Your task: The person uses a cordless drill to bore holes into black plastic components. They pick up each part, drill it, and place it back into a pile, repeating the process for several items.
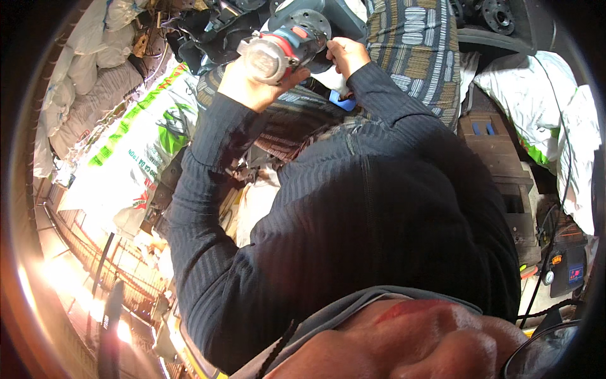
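My left hand (247, 88) is wrapped round a handheld power tool (264, 58) with a grey round end, a red ring and a teal body with an orange-red part. Just beyond the tool stands a dark round flange (306, 26) with holes round its rim. My right hand (348, 57) is closed, thumb and finger pinched beside the flange and tool. Whatever sits in that pinch is too small to make out. A small blue piece (343, 100) lies below my right hand, near my lap.
Dark plastic or metal parts (208, 31) are heaped at the far left. Patterned cloth (413, 57) covers my legs. White sacks lie at left (136, 145) and right (527, 88). Another holed flange (497, 16) rests in a dark bin at far right. A wooden crate (495, 151) stands right.
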Motion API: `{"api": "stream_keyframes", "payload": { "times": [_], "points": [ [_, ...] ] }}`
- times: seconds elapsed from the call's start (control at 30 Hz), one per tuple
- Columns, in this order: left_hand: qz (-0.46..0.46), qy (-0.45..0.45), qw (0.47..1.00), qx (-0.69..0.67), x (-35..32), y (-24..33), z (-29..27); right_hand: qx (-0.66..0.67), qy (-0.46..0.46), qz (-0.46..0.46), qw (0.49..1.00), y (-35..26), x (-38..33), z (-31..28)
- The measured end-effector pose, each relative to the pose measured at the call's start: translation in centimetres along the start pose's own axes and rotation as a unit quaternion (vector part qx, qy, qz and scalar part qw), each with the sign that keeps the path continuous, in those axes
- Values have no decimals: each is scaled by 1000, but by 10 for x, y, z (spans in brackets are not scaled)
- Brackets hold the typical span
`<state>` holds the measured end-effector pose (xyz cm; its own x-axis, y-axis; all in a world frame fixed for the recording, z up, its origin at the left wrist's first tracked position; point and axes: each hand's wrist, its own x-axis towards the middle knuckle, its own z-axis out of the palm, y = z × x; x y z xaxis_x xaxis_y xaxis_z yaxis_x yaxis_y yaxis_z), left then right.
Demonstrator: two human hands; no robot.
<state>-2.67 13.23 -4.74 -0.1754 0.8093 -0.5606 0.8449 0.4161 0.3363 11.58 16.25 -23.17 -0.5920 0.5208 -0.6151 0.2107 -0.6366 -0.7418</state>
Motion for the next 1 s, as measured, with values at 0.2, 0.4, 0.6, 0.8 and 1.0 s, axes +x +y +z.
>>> {"api": "stream_keyframes", "payload": {
  "times": [0.2, 0.4, 0.6, 0.8, 1.0],
  "points": [
    [-15, 81, 996, -13, -49, 14, 11, 186, 10, 127, 974, 0, -7, -11],
    [-10, 116, 976, -183, -114, 23, 20, 407, -126, 181, 887, -24, -37, -28],
    [4, 108, 982, -158, -137, 17, 41, 457, -156, 200, 853, -38, -53, -22],
    [32, 150, 975, -163, -146, 9, 53, 406, -207, 172, 873, -35, -55, -17],
    [-3, 154, 955, -255, -152, 9, 43, 362, -218, 147, 894, -36, -60, -13]
  ]
}}
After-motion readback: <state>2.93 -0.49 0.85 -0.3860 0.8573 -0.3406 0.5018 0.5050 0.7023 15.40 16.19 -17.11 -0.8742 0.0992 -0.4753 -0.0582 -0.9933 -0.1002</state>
